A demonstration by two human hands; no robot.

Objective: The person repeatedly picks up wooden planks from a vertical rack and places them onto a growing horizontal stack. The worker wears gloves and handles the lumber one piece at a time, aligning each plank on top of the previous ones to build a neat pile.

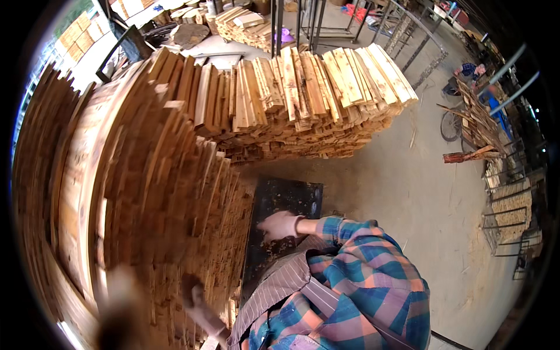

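My right hand (pixel 280 226), in a pale glove, is over a black flat surface (pixel 290 195) strewn with wood chips. Its fingers are loosely stretched toward the left, and I see nothing in them. My left hand (pixel 198 304), low in the picture, is smeared by motion beside a tall stack of wooden boards (pixel 157 192). Its thumb looks apart from its dark fingertips; no held thing shows. A blurred pale and dark shape (pixel 121 303) lies left of that hand, too smeared to make out. Plaid sleeves and a striped apron (pixel 280 277) cover my body.
Another stack of short boards (pixel 303 87) stands ahead, beyond the black surface. Concrete floor (pixel 402 169) stretches to the right. There, a wheeled cart (pixel 452 125) stands by rough wood scraps (pixel 481 125), with a person (pixel 469 71) behind. Metal frames (pixel 420 41) stand at the back.
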